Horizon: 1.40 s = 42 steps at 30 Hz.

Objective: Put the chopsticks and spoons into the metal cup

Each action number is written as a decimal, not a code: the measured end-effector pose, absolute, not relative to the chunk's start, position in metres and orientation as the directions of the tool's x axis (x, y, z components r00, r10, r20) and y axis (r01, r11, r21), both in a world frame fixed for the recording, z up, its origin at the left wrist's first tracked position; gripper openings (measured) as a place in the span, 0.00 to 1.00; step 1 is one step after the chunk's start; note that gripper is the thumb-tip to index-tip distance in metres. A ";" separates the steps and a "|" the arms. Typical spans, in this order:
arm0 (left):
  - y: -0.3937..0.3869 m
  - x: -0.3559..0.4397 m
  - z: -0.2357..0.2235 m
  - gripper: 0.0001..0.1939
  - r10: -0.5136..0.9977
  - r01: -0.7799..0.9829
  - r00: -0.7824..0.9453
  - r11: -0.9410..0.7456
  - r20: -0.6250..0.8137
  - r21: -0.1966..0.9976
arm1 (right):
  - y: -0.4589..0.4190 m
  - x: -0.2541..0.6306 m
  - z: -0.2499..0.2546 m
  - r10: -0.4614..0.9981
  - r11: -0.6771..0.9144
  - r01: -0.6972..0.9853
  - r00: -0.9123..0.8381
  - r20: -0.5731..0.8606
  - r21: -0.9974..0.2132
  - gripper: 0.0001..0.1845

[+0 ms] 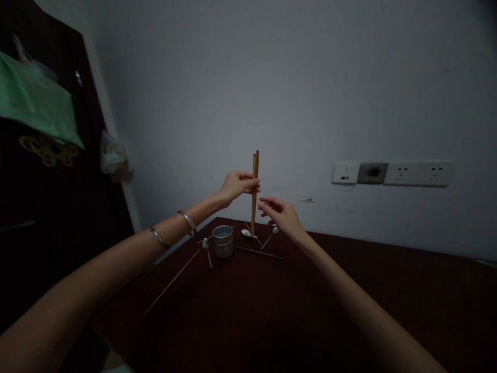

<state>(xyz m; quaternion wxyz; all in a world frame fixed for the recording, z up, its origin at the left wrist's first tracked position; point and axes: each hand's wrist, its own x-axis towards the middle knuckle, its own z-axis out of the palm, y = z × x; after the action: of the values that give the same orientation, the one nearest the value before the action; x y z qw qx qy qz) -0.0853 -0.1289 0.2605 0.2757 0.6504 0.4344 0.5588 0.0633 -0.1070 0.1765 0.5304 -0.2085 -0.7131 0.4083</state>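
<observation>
My left hand is closed round a small bundle of wooden chopsticks, which stands nearly upright with its lower ends close to the table. Just right of the bundle is my right hand, fingers curved and apart, holding nothing that I can see. A grey metal cup stands on the dark table to the left of the bundle. Beside the cup lies a metal spoon. A white spoon rests by the chopsticks' lower ends, and another metal spoon lies under my right hand.
Single chopsticks lie loose on the dark red table: one at the left, one right of the cup, others behind. A pale wall with socket plates rises behind the table. A dark door with hanging bags stands left.
</observation>
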 end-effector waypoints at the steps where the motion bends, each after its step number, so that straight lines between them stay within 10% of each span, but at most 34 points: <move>1: -0.132 -0.083 0.256 0.07 0.884 0.246 0.006 -0.455 0.468 0.856 | -0.111 0.061 0.177 0.719 0.585 -0.140 -0.366 0.591 -0.799 0.22; 17: -0.157 -0.124 0.207 0.07 0.937 0.419 -0.036 -0.302 0.348 0.856 | -0.111 0.049 0.130 0.768 0.359 0.038 -0.579 0.272 -0.933 0.12; 29: -0.199 -0.166 0.114 0.06 0.913 0.946 0.299 -0.246 -0.278 0.211 | -0.063 0.079 0.051 0.709 0.702 0.667 -0.689 0.153 -0.249 0.11; 42: -0.189 -0.166 0.060 0.08 0.949 0.990 0.059 -0.015 -0.308 0.143 | -0.067 0.045 0.033 0.633 0.763 0.600 -0.769 0.088 -0.241 0.12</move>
<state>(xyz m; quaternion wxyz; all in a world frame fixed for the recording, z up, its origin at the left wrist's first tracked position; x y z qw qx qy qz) -0.1660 -0.1894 0.0601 0.1609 0.7096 0.6832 -0.0623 0.0452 -0.0674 0.0328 0.0822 -0.3294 -0.9353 0.1000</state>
